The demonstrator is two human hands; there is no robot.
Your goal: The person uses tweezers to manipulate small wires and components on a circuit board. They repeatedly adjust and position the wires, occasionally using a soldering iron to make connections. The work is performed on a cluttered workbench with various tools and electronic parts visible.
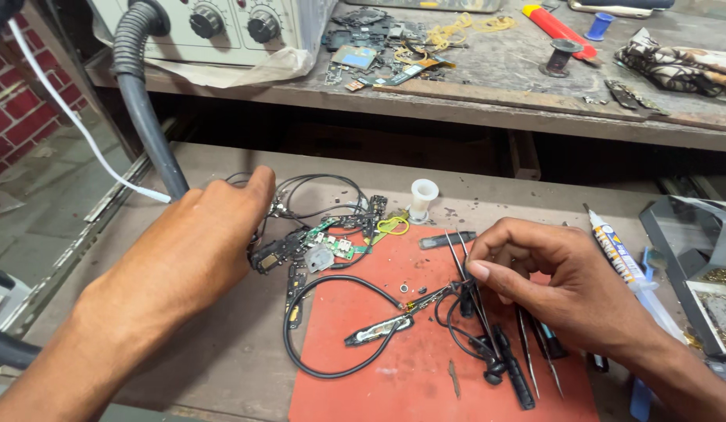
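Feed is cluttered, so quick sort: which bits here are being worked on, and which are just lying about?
In hand:
right hand, tweezers
left hand, circuit boards
black cable
red mat

Lying about:
glue tube
white spool
red tool
patterned cloth

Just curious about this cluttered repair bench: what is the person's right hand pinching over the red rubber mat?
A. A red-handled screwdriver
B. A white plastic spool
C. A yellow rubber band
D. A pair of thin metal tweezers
D: the right hand pinches the thin metal tweezers over the red rubber mat, while the white plastic spool stands apart on the bench.
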